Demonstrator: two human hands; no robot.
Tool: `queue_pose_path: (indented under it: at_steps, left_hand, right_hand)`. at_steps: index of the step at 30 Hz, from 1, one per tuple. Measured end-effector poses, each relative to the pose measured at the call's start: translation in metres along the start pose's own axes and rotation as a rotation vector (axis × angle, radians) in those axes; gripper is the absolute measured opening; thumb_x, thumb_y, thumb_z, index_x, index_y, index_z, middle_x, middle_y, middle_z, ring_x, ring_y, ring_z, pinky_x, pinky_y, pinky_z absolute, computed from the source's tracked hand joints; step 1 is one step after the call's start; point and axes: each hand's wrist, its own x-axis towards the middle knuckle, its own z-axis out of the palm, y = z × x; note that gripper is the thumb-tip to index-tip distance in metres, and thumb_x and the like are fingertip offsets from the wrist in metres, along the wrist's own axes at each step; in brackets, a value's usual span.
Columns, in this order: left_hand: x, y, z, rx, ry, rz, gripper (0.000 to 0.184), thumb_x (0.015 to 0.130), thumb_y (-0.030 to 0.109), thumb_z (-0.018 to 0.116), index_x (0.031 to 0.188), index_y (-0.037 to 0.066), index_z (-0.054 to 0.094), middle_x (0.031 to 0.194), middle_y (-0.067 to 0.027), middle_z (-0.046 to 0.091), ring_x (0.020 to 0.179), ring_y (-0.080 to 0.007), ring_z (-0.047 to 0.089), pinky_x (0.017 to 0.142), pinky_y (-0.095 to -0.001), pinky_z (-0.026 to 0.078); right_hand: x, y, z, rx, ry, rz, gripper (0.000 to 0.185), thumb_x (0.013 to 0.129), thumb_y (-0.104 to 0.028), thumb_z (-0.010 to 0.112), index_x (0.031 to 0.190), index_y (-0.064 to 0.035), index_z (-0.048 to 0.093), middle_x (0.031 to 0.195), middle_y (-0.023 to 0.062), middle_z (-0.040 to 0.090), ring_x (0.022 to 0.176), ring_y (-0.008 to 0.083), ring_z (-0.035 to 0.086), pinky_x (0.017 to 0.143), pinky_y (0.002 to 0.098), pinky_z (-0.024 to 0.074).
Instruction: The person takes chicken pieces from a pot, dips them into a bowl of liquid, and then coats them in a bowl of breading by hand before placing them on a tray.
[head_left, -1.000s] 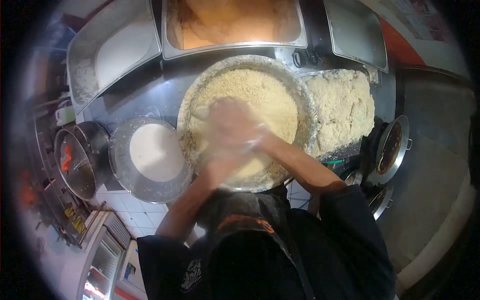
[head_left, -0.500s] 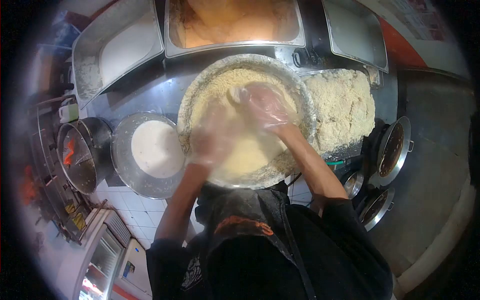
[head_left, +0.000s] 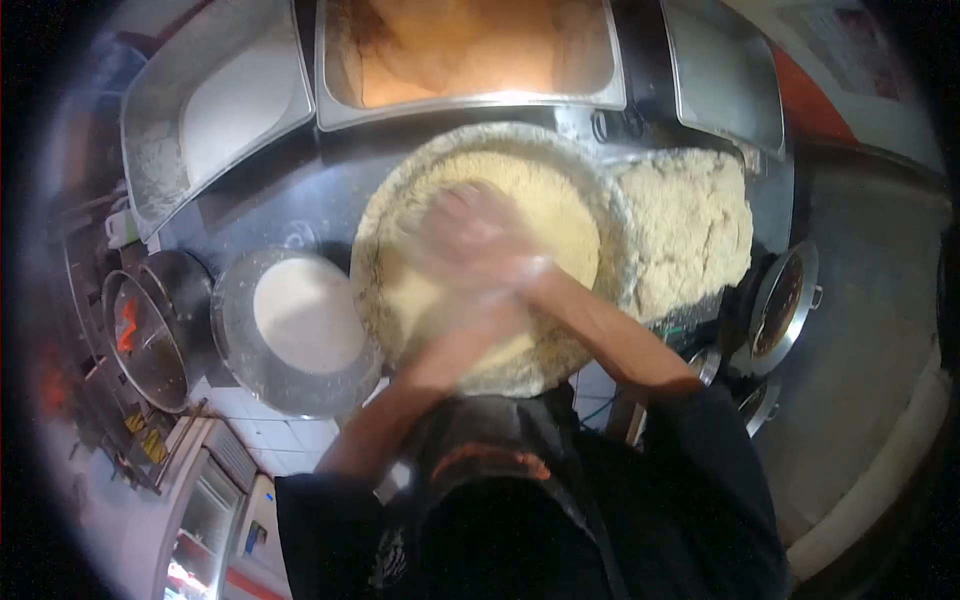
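A large round metal bowl (head_left: 612, 240) holds pale yellow crumbly powder (head_left: 560, 205). Both hands are inside it and smeared by motion. My right hand (head_left: 470, 230) reaches across the left half of the powder. Just below and partly under it is my left hand (head_left: 485, 315), whose fingers are hidden in the blur. Whether either hand holds anything cannot be made out. Right of the bowl lies a thick heap of pale coated pieces or crumbs (head_left: 690, 230).
Left of the bowl stands a metal basin (head_left: 235, 340) with white liquid. Rectangular trays (head_left: 470, 104) line the back, one with orange contents under haze. A dark pot (head_left: 185, 310) stands at far left; pans (head_left: 800, 320) are at right.
Half a second ago the hands were apart over the bowl; now they have come together and overlap. My right hand has moved left and my left hand rightward and down. The view has shifted slightly.
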Motion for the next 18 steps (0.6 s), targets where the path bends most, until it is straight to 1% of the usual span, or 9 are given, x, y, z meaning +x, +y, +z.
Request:
queue_pose_path:
  at_steps: [2, 3, 8, 10, 12, 13, 15, 16, 18]
  left_hand:
    - [0.024, -0.003, 0.008, -0.035, 0.022, 0.018, 0.037, 0.093, 0.019, 0.055, 0.126, 0.003, 0.055, 0.12, -0.0131, 0.062, 0.113, -0.0237, 0.058, 0.095, -0.0357, 0.047]
    - [0.034, -0.001, 0.009, -0.054, 0.019, 0.016, 0.037, 0.093, 0.018, 0.056, 0.127, 0.002, 0.055, 0.12, -0.0129, 0.062, 0.112, -0.0234, 0.058, 0.095, -0.0353, 0.048]
    - [0.014, -0.007, 0.0, -0.24, 0.059, 0.015, 0.038, 0.093, 0.011, 0.058, 0.129, 0.001, 0.052, 0.12, -0.0121, 0.062, 0.111, -0.0221, 0.059, 0.094, -0.0334, 0.05]
    - [0.0, -0.032, -0.004, -0.156, 0.092, 0.055, 0.039, 0.092, 0.009, 0.059, 0.13, 0.001, 0.052, 0.12, -0.0117, 0.062, 0.11, -0.0215, 0.059, 0.094, -0.0327, 0.05]
    - [-0.002, -0.045, -0.007, 0.175, 0.108, 0.192, 0.041, 0.092, 0.006, 0.06, 0.131, 0.0, 0.051, 0.12, -0.0114, 0.062, 0.11, -0.021, 0.06, 0.093, -0.0319, 0.051]
    - [-0.006, -0.049, -0.005, 0.174, 0.097, 0.189, 0.041, 0.092, 0.006, 0.06, 0.131, 0.0, 0.051, 0.12, -0.0114, 0.062, 0.11, -0.021, 0.06, 0.093, -0.0319, 0.051]
    - [-0.017, -0.023, -0.007, -0.448, 0.143, -0.084, 0.043, 0.089, 0.001, 0.063, 0.13, 0.0, 0.051, 0.117, -0.0105, 0.063, 0.11, -0.0197, 0.059, 0.095, -0.0311, 0.05]
    - [-0.015, -0.013, -0.011, -0.437, 0.142, -0.061, 0.043, 0.089, 0.001, 0.063, 0.13, 0.0, 0.051, 0.117, -0.0105, 0.063, 0.11, -0.0197, 0.059, 0.095, -0.0311, 0.05]
    - [-0.013, -0.002, -0.019, -0.911, 0.114, 0.078, 0.042, 0.091, 0.006, 0.061, 0.131, 0.0, 0.05, 0.121, -0.0104, 0.061, 0.111, -0.0175, 0.058, 0.096, -0.0299, 0.048]
  right_hand:
    - [-0.016, -0.001, 0.004, -0.068, -0.162, 0.123, 0.05, 0.093, -0.046, 0.046, 0.129, -0.0133, 0.056, 0.135, 0.0124, 0.053, 0.127, 0.0329, 0.047, 0.108, 0.0536, 0.0293]
    - [-0.025, 0.003, 0.018, -0.067, 0.049, 0.1, 0.05, 0.093, -0.045, 0.046, 0.129, -0.0115, 0.056, 0.133, 0.0156, 0.054, 0.125, 0.0343, 0.047, 0.107, 0.0548, 0.0299]
    - [-0.013, -0.011, -0.002, 0.048, 0.019, 0.19, 0.051, 0.093, -0.045, 0.046, 0.129, -0.01, 0.056, 0.133, 0.0178, 0.053, 0.125, 0.0363, 0.046, 0.108, 0.0556, 0.0283]
    - [-0.002, -0.014, 0.0, 0.095, -0.038, 0.196, 0.051, 0.093, -0.046, 0.046, 0.128, -0.0094, 0.056, 0.133, 0.0177, 0.052, 0.125, 0.0371, 0.046, 0.108, 0.0555, 0.028]
    - [0.001, -0.02, 0.015, 0.111, 0.02, 0.003, 0.051, 0.093, -0.048, 0.048, 0.126, -0.0095, 0.056, 0.133, 0.0179, 0.052, 0.124, 0.039, 0.046, 0.108, 0.0545, 0.0289]
    - [0.0, -0.021, 0.018, 0.115, 0.019, 0.014, 0.051, 0.093, -0.048, 0.048, 0.126, -0.0095, 0.056, 0.133, 0.0179, 0.052, 0.124, 0.039, 0.046, 0.108, 0.0545, 0.0289]
    - [-0.005, -0.025, 0.018, 0.153, 0.116, 0.145, 0.051, 0.091, -0.047, 0.05, 0.124, -0.0097, 0.057, 0.131, 0.0177, 0.053, 0.122, 0.0397, 0.047, 0.108, 0.0547, 0.0295]
    - [-0.004, -0.025, 0.016, 0.134, 0.132, 0.14, 0.051, 0.091, -0.047, 0.05, 0.124, -0.0097, 0.057, 0.131, 0.0177, 0.053, 0.122, 0.0397, 0.047, 0.108, 0.0547, 0.0295]
    - [-0.001, -0.031, 0.018, 0.093, 0.078, 0.132, 0.051, 0.091, -0.047, 0.051, 0.126, -0.0104, 0.056, 0.132, 0.0181, 0.053, 0.124, 0.0407, 0.045, 0.109, 0.0561, 0.0274]
